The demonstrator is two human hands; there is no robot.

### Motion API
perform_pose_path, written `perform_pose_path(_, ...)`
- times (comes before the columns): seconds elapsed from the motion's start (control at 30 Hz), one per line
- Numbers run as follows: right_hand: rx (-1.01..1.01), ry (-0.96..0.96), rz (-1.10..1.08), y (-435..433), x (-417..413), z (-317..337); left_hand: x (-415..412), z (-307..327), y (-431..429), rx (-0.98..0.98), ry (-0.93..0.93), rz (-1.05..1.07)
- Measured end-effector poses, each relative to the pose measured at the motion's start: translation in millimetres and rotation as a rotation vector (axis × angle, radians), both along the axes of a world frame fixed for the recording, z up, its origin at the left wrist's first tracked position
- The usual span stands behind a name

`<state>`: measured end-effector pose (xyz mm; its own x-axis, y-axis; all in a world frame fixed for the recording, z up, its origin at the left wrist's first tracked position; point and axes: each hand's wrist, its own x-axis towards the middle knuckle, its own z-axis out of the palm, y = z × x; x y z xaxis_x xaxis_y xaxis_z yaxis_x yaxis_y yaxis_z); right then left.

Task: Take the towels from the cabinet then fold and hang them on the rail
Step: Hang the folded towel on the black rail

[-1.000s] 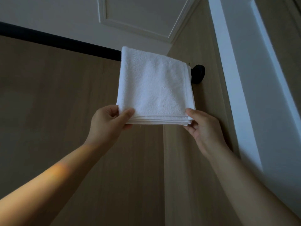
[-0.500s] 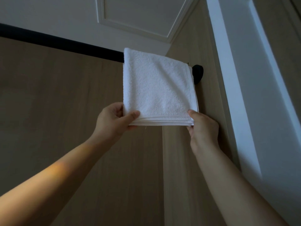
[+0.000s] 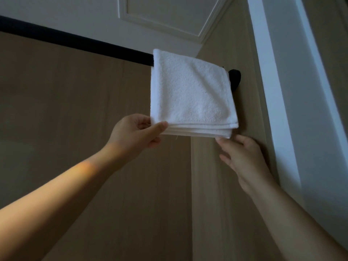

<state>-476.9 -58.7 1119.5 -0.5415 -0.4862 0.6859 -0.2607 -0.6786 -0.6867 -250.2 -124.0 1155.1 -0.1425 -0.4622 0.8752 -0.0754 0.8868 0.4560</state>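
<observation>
Towel position: the folded white terry-cloth towel (image 3: pixel 190 95) hangs draped over the black round rail (image 3: pixel 75 41), at the rail's right end. It sits just beside the black round wall mount (image 3: pixel 235 80) and in front of the beige wood-grain wall panel (image 3: pixel 75 147). Grip: your left hand (image 3: pixel 135 132) pinches the lower left corner, thumb on the front face and the other fingers behind the stack. Your right hand (image 3: pixel 243 157) grasps nothing. Its fingers are loosely spread, with the fingertips (image 3: pixel 220 140) at the underside of the lower right corner; whether they touch the cloth is too close to call. Handling, as a judgement: light, soft, limp cloth with a nubbly pile, neither slippery nor fragile. The several layers showing along the bottom edge could slide over each other and fan out. Take hold at the two lower corners, pinch through all layers together, and tug evenly so neither side drops. Orientation: the top fold lies along the rail, which runs from upper left down to the right in the head view, and the free layered edges point downward. The front panel looks near square, so a long axis is hard to name; the fold line along the rail is the best reference. Layers at the lower right corner look a little staggered.
</observation>
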Motion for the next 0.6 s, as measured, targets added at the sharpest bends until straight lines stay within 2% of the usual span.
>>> perform_pose_path(0.1, 0.149, 0.271, -0.151, 11, 1, -40, 12, -21, 8, 0.009, -0.062, 0.060)
perform_pose_path(0.2, 0.250, 0.533, -0.321, 20, 4, -77, 21, -56, 11, -0.073, -0.227, 0.283)
perform_pose_path(0.3, 0.431, 0.702, -0.374, 29, 4, -115, 26, -100, 14, -0.071, -0.419, 0.278)
perform_pose_path(0.43, 0.613, 0.883, -0.393, 47, 7, -162, 30, -164, 27, -0.109, -0.663, 0.395)
perform_pose_path(0.6, 0.749, 1.045, -0.268, 58, 14, -220, 27, -250, 54, -0.004, -0.841, 0.462)
